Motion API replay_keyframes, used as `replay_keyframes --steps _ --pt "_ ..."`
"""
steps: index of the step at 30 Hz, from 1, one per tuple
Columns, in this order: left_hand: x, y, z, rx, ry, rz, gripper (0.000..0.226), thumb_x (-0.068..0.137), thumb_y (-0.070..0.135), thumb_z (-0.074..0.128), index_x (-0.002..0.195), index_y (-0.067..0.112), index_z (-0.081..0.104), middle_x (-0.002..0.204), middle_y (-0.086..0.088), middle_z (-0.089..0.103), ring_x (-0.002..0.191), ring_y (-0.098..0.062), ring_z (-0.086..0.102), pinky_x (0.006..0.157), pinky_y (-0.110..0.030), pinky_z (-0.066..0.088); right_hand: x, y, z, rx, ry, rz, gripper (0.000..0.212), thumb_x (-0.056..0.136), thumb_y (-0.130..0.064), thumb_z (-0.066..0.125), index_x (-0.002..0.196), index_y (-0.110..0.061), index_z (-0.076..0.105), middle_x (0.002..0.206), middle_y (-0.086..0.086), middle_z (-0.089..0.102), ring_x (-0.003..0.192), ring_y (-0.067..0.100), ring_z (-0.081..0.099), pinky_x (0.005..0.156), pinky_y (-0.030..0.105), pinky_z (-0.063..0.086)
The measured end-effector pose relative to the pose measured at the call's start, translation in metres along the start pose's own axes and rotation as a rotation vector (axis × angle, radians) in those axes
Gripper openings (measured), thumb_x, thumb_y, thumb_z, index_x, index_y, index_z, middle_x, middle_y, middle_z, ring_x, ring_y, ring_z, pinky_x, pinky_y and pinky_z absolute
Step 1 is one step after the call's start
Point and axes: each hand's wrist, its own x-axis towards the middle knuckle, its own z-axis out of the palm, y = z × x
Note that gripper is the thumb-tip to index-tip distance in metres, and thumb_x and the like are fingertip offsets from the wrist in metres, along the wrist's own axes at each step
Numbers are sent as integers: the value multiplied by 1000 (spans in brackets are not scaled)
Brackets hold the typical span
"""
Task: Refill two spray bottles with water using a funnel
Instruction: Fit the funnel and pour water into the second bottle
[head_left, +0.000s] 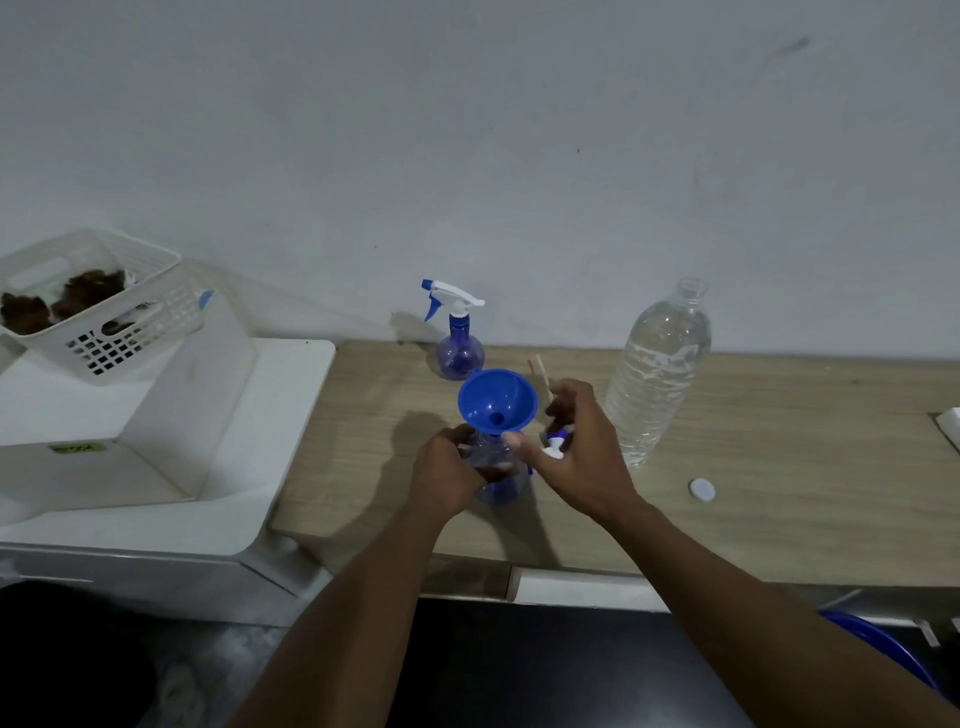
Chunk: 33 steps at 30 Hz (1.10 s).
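two spray bottles: the far bottle stands by the wall, and the near bottle is mid-desk under the one blue funnel, with the left grip curled round it. the right grip pinches a loose sprayer head. one open water bottle, one cap. pale wood desk, white wall. fingers hide the near bottle's neck.

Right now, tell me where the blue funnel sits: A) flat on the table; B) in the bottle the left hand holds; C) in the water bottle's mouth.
B: the funnel stands in the open neck of the spray bottle that the left hand grips.
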Motion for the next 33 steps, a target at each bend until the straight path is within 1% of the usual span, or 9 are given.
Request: replay_keyframes --steps 2,4,6,8,11,14,19,25,33 --pt "-1 2 0 13 32 2 70 54 45 97 112 22 66 100 7 71 89 -9 69 83 -32 57 -11 6 -7 -11 230 -61 45 82 -55 67 102 -19 48 87 -2 52 74 15 52 63 29 45" --pt "-3 5 0 10 23 20 62 54 45 97 104 27 66 97 9 70 89 -9 68 83 -31 56 -16 14 -18 -31 490 -96 39 88 -45 59 96 -9 46 87 6 46 74 18 45 65 32 40" --pt "-5 8 -1 -3 6 41 49 58 41 97 89 38 60 92 12 68 87 -7 66 81 -29 55 -11 24 -31 -58 703 -30 45 87 -41 63 103 -3 46 99 12 44 84 24 46 73 39 43" --pt "-7 10 -2 -7 1 60 47 59 38 97 84 42 57 90 13 67 88 -8 66 81 -30 55 0 32 -45 -24 817 128 68 79 -47 75 119 -2 43 116 9 40 99 28 48 87 45 47" --pt "-6 11 -1 -12 -2 65 46 59 36 97 87 37 61 90 10 69 88 -12 68 81 -30 55 16 46 -66 59 665 350 104 65 -56 86 143 -13 31 143 7 35 127 22 42 109 43 41" --pt "-3 11 0 -28 1 56 46 58 37 97 87 37 62 91 7 72 88 -14 69 82 -33 57 32 59 -84 168 450 368 115 56 -55 92 147 -29 27 151 0 40 137 17 43 114 45 39" --pt "-3 10 1 -51 -3 43 46 57 34 98 85 36 62 95 2 72 91 -17 69 85 -39 58 51 67 -92 246 365 299 98 48 -47 98 130 -26 51 121 -3 68 107 15 70 93 49 57" --pt "-4 13 -1 -39 -7 50 50 56 36 99 86 39 60 94 7 71 91 -12 68 85 -36 58 58 64 -90 233 294 231 77 53 -43 98 119 -25 64 112 0 74 102 18 72 90 51 58" --pt "-6 17 -3 -32 -24 59 50 59 29 98 84 41 55 88 16 66 84 -4 64 83 -30 56 56 62 -89 239 348 227 66 60 -36 95 118 -24 66 108 -1 74 99 16 72 90 48 58"
